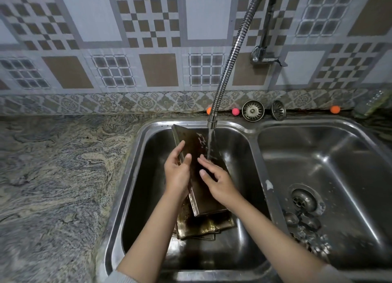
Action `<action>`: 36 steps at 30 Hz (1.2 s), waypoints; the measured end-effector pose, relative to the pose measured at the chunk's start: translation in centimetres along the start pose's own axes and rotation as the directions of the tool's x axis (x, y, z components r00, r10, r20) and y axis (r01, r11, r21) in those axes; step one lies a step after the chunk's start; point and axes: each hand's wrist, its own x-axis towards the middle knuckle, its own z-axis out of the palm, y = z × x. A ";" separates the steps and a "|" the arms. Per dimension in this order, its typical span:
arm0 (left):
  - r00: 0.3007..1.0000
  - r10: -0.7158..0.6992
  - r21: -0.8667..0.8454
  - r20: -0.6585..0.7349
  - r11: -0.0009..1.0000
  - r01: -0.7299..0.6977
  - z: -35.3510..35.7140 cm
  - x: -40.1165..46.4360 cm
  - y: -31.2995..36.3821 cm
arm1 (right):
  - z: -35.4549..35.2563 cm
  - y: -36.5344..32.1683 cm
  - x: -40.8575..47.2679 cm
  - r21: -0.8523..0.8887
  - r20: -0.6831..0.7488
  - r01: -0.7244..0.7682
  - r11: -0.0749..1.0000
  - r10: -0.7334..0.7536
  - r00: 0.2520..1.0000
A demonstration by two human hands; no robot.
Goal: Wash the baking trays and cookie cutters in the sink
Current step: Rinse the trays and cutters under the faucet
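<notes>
Both arms cut off at the bottom edge, only grey sleeve hems show. Left basin of the double sink: left hand grips the left rim of the top baking tray, thumb on the inner face, fingers curled behind the edge (fingertips mostly hidden by the rim). Tray is tilted, far end propped near the basin's back wall, dark and stained inside, wet sheen where water hits. Under it more trays are stacked; count unclear, only brownish, greasy corners stick out. Right hand lies flat on the tray's inner face, fingers straight and loosely spread, fingertips at the water stream from the flexible faucet hose. Right basin: cookie cutters piled just beside the drain, blurred, shapes not readable. Two strainer plugs stand at the wall behind the sink. Far right, a translucent item is blurred and clipped by the frame.
</notes>
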 end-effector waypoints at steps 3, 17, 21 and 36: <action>1.000 -0.009 -0.089 0.007 0.996 0.010 -0.2 -0.5 0.3 | -0.9 1.4 1.9 -0.358 -0.033 -0.079 0.930 0.072 0.997; 0.976 -0.213 -0.313 0.039 0.925 0.214 -0.5 -2.2 -0.5 | -3.8 0.9 5.4 -0.656 -0.018 -0.107 0.747 0.126 0.992; 0.978 -0.198 -0.320 0.057 0.925 0.206 0.3 -2.3 -0.5 | -3.9 0.1 6.9 -0.685 -0.136 -0.226 0.693 0.183 0.974; 0.972 -0.226 -0.342 0.066 0.910 0.235 1.0 -1.8 -0.6 | -2.8 -0.7 5.8 -0.699 -0.035 -0.093 0.709 0.096 0.995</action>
